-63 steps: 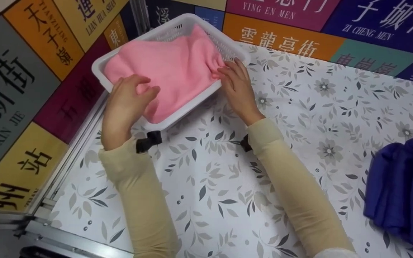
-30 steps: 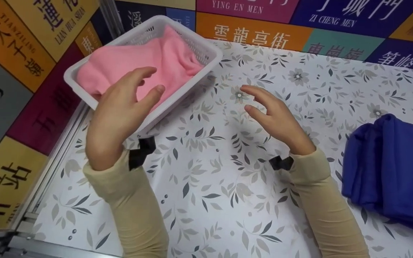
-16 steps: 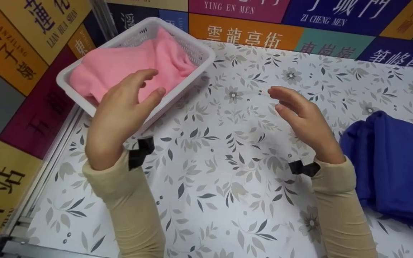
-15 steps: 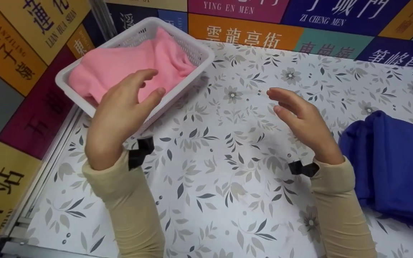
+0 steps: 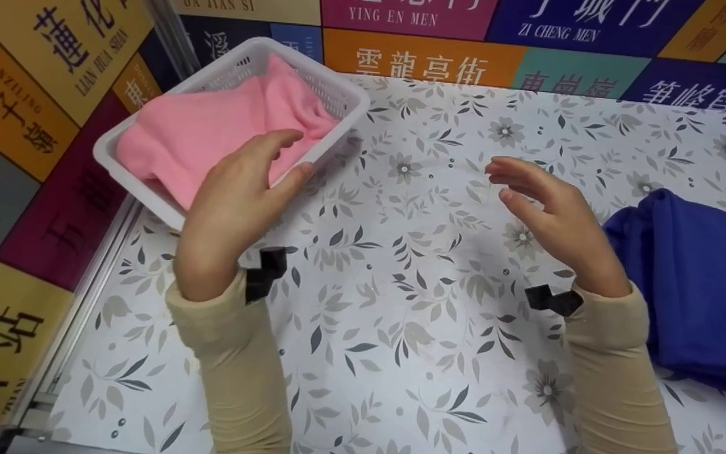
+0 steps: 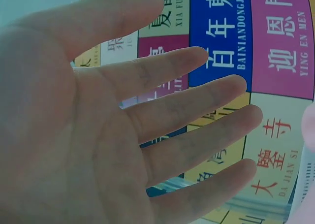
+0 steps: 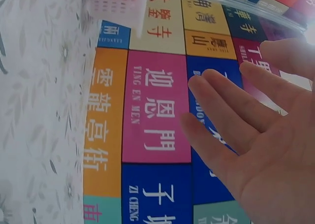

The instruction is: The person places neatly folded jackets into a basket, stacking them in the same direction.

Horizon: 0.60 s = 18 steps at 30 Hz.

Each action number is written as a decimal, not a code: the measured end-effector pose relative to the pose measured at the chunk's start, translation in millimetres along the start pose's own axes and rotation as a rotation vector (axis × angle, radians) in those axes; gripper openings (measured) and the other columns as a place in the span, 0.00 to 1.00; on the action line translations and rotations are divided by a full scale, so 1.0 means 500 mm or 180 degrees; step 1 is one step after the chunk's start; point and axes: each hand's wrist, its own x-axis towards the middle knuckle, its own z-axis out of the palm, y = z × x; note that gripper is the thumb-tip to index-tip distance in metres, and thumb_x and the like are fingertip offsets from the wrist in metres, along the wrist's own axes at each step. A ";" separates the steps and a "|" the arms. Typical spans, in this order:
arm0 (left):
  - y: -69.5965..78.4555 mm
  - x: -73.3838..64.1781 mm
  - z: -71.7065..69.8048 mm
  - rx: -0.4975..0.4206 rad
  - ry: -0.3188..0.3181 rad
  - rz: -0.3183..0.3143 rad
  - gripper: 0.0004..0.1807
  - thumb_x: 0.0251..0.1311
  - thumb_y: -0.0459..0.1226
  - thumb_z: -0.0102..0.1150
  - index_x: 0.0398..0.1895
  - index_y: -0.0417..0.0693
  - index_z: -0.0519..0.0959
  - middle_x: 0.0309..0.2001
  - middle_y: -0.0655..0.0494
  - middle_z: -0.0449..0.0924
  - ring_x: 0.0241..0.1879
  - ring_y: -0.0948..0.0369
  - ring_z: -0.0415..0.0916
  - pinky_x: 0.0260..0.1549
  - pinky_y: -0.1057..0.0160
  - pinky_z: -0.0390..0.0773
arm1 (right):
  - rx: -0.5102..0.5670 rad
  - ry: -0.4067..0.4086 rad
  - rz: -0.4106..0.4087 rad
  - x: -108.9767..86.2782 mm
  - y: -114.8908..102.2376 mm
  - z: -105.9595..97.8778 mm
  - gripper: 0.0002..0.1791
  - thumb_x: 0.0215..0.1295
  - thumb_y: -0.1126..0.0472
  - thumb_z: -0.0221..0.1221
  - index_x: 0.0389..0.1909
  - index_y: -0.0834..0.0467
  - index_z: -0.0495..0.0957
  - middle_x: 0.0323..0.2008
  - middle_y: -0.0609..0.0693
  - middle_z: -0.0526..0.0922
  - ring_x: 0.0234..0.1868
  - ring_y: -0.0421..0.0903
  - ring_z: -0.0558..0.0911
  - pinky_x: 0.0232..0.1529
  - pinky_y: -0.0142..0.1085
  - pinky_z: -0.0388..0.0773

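Pink cloth (image 5: 193,132) lies bunched inside a white plastic basket (image 5: 353,104) at the back left of the table. My left hand (image 5: 230,208) hovers at the basket's near side, overlapping its front rim in the head view; its spread fingers (image 6: 192,93) hold nothing. My right hand (image 5: 561,217) is raised over the table right of the middle, fingers relaxed and holding nothing, as the right wrist view also shows. Just right of that wrist sits a folded dark blue cloth (image 5: 709,290), partly hidden behind the sleeve and cut off by the frame's right edge.
A white tablecloth (image 5: 394,302) with grey leaves and flowers covers the table. Coloured wall panels (image 5: 420,57) with lettering rise behind it and along the left. A metal rail (image 5: 95,296) runs along the left edge.
My right hand has let go of the pink cloth at the basket and moved right and nearer, beside the blue cloth. The left hand has drawn slightly back. The view has shifted right.
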 end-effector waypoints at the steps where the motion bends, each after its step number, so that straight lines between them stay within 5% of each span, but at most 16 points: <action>1: 0.003 0.002 0.004 0.0009 0.0003 0.0020 0.27 0.58 0.55 0.47 0.59 0.57 0.67 0.53 0.61 0.71 0.50 0.61 0.68 0.51 0.57 0.64 | 0.0002 0.0030 0.0015 -0.003 -0.004 -0.006 0.22 0.64 0.60 0.51 0.59 0.46 0.66 0.52 0.48 0.74 0.52 0.44 0.72 0.53 0.34 0.66; 10: 0.044 0.014 0.042 0.0236 -0.0048 0.0405 0.24 0.59 0.51 0.48 0.58 0.54 0.68 0.53 0.61 0.71 0.50 0.63 0.68 0.50 0.60 0.66 | 0.0063 0.0117 0.0159 -0.029 -0.049 -0.034 0.22 0.65 0.64 0.49 0.60 0.54 0.66 0.52 0.58 0.73 0.51 0.51 0.73 0.49 0.24 0.66; 18: 0.083 0.026 0.081 0.0494 -0.0219 0.0627 0.25 0.59 0.50 0.49 0.57 0.50 0.69 0.53 0.56 0.72 0.53 0.60 0.68 0.52 0.61 0.65 | -0.0070 0.0139 0.0173 -0.050 -0.014 -0.045 0.22 0.65 0.64 0.50 0.60 0.51 0.67 0.51 0.54 0.74 0.50 0.48 0.73 0.50 0.25 0.66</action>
